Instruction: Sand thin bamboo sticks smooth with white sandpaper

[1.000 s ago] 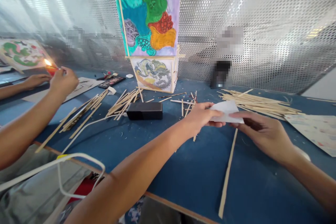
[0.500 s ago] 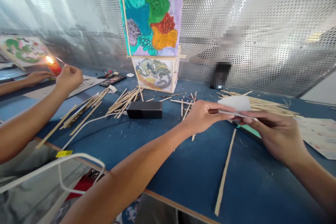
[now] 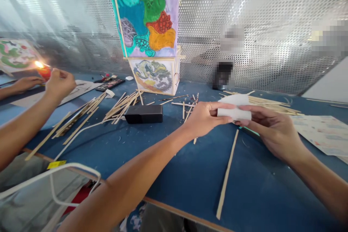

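Observation:
Out over the right half of the table, my left hand (image 3: 202,117) pinches the left end of a small folded piece of white paper (image 3: 234,114). Its right end is gripped between the thumb and fingers of my right hand (image 3: 273,127). The paper's front face is turned toward me, and a white flap rises behind it. Beneath my right hand lies a green-edged dark object (image 3: 251,131), mostly hidden. One thin wooden strip (image 3: 227,175) lies on the blue table (image 3: 187,181) in front of my hands.
Bundles of wooden strips (image 3: 277,106) lie behind my hands and left of a black box (image 3: 144,114) with a white cable. A painted paper lantern (image 3: 154,76) stands at the back. On the left, another person's hand (image 3: 60,84) is near a lit red candle (image 3: 45,72). Patterned paper (image 3: 323,134) lies right.
The white paper has tilted from nearly edge-on to show its face, with both my hands still on it. The view has shifted slightly. The other person's hand stays near the candle.

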`<state>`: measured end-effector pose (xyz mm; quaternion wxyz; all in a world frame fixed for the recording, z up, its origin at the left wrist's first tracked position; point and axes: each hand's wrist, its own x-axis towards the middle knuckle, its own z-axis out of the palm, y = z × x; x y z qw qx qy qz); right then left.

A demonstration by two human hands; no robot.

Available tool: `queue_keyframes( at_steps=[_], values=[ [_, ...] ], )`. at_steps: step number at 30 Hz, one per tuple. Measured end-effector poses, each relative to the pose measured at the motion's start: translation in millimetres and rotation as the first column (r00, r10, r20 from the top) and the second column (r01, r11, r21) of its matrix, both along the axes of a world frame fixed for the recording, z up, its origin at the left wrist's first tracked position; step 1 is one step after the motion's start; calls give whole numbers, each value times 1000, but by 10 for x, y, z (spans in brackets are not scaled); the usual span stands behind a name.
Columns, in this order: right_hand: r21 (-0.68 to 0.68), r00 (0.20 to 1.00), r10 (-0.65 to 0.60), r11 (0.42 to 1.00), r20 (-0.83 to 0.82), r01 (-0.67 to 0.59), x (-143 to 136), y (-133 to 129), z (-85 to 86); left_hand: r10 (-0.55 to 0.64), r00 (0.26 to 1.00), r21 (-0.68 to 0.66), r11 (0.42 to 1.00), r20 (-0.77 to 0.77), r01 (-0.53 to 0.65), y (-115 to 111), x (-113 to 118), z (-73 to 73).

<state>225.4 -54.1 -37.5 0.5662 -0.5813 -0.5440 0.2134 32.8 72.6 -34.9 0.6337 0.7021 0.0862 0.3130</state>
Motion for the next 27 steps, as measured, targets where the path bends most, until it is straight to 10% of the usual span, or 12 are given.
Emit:
queue_keyframes(
  at_steps=[10,19,27],
  values=[
    [-8,917,-275,957,288,289,-91,-25,-17,239,964,372,911,-119,-180,11,-60,63],
    [-86,879,-101,984,465,159,32,-13,60,341,931,704,693,-129,-157,50,-182,217],
    [-82,859,34,997,512,10,53,12,65,207,961,610,790,-183,-54,87,-136,183]
  ],
)
